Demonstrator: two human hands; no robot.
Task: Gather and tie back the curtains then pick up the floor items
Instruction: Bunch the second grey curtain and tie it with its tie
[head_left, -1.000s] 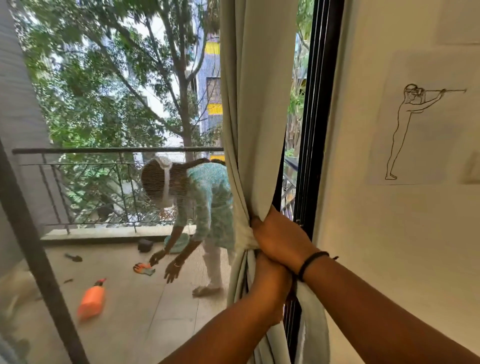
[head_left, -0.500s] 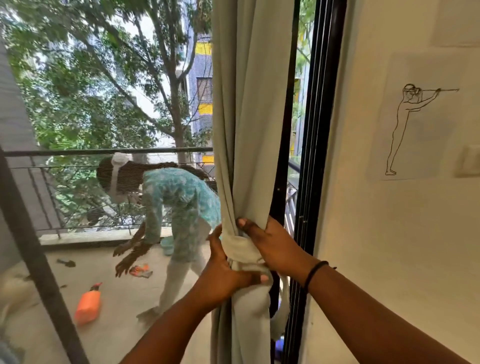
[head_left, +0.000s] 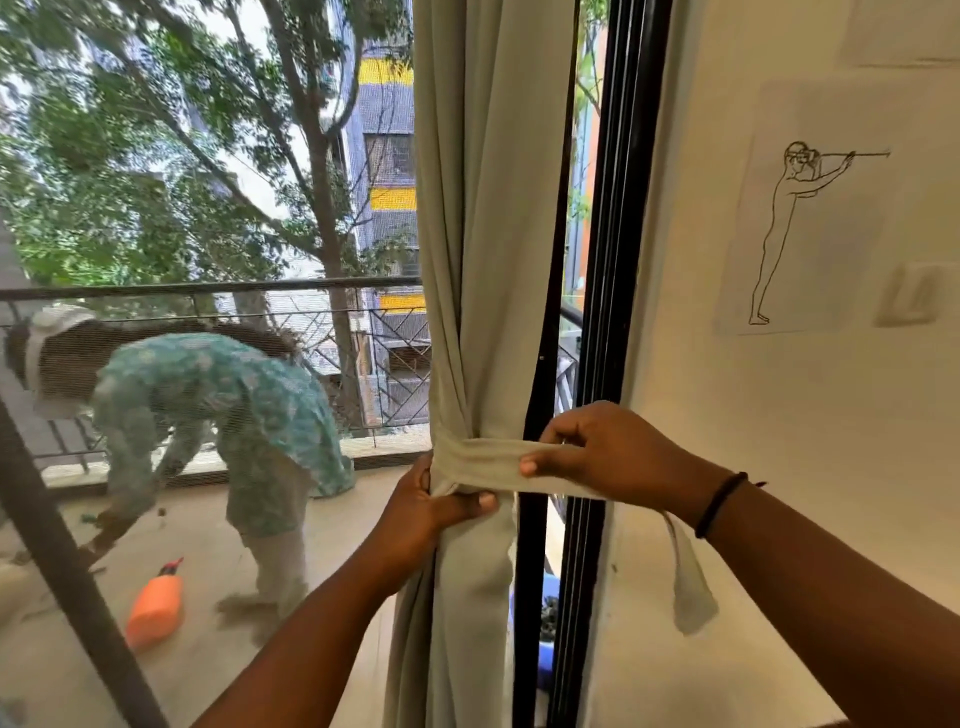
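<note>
A pale grey-green curtain (head_left: 483, 234) hangs gathered into a bunch beside the black door frame (head_left: 608, 260). A matching fabric tie-back band (head_left: 483, 460) is wrapped around the bunch at waist height. My left hand (head_left: 431, 504) grips the bunched curtain and the band at its left side, thumb across the front. My right hand (head_left: 608, 454) pinches the band and holds it stretched out to the right; the band's loose end (head_left: 691, 587) hangs below my right wrist. An orange bottle (head_left: 156, 605) lies on the balcony floor outside.
Another person (head_left: 223, 410) in a teal top bends over on the balcony floor, behind the glass. A balcony railing (head_left: 208, 288) runs behind. A white wall with a line drawing (head_left: 800, 208) and a switch (head_left: 911, 293) is at right. A dark diagonal bar (head_left: 67, 561) crosses lower left.
My right hand has pulled the tie-back band out to the right across the curtain. My left hand has shifted to the band's left side. The person outside has moved left.
</note>
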